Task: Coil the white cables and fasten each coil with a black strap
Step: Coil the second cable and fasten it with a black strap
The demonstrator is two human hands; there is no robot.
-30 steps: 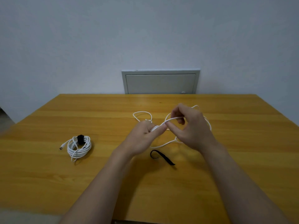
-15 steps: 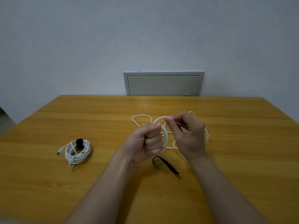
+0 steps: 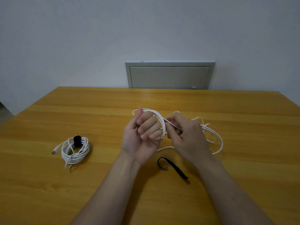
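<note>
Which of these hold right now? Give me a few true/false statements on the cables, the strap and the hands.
1. The left hand grips loops of the white cable. True.
2. The loose black strap is wrapped round that cable. False: it lies on the table, apart from it.
3. The coil at the left is fastened with a strap. True.
4. The right hand is empty. False: it pinches a cable strand.

A thin white cable (image 3: 159, 120), partly looped, sprawls centre-right. A loose black fabric strap (image 3: 176, 169) lies nearer; a strapped white cable coil (image 3: 83, 151), left.
</note>
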